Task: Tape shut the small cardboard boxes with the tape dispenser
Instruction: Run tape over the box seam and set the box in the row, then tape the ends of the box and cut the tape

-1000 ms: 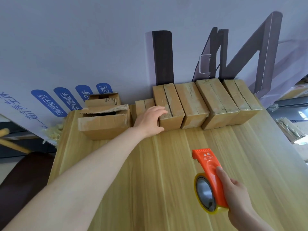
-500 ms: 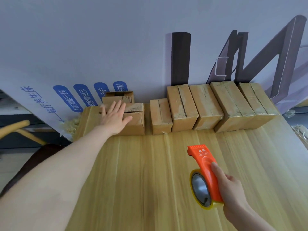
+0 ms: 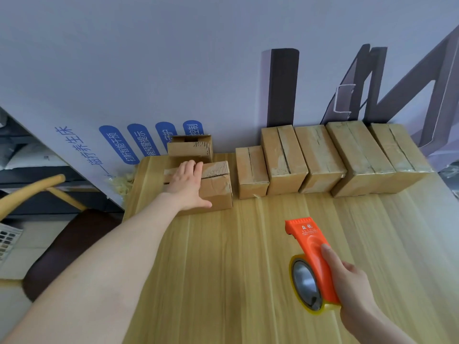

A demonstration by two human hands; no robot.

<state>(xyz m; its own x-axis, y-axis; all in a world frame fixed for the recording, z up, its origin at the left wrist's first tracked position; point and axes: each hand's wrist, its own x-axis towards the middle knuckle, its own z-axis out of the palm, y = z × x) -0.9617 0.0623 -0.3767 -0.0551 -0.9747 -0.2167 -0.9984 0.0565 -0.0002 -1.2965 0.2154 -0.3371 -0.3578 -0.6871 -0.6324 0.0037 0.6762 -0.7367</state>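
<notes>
Since a second ago the left hand (image 3: 187, 184) has left the row of taped boxes and now lies on the brown cardboard box with untaped flaps (image 3: 216, 192), which sits at about 11 o'clock on the light wooden table (image 3: 223, 269). Its fingers are straight and close together across the box's top flaps, and its thumb is spread against the front face, so the hand is flat rather than curled. At 9 o'clock, off the table's edge, a curved wooden chair (image 3: 32, 192) shows. Just behind the held box, at its 12 o'clock and against the white wall poster (image 3: 119, 145), stands a second open brown cardboard box (image 3: 190, 147). To the right, from 12 to 2 o'clock along the wall, a row of five taped brown cardboard boxes (image 3: 320, 157) stands side by side; the leftmost one is the smallest and is just beside the held box. At 4 o'clock the right hand (image 3: 352, 284) is wrapped around the orange plastic tape dispenser (image 3: 310, 254), with a finger lying along its top. The dispenser's toothed end points toward 11 o'clock. A roll of yellowish clear tape (image 3: 305, 284) sits in it. Whether the roll touches the tabletop cannot be told.
</notes>
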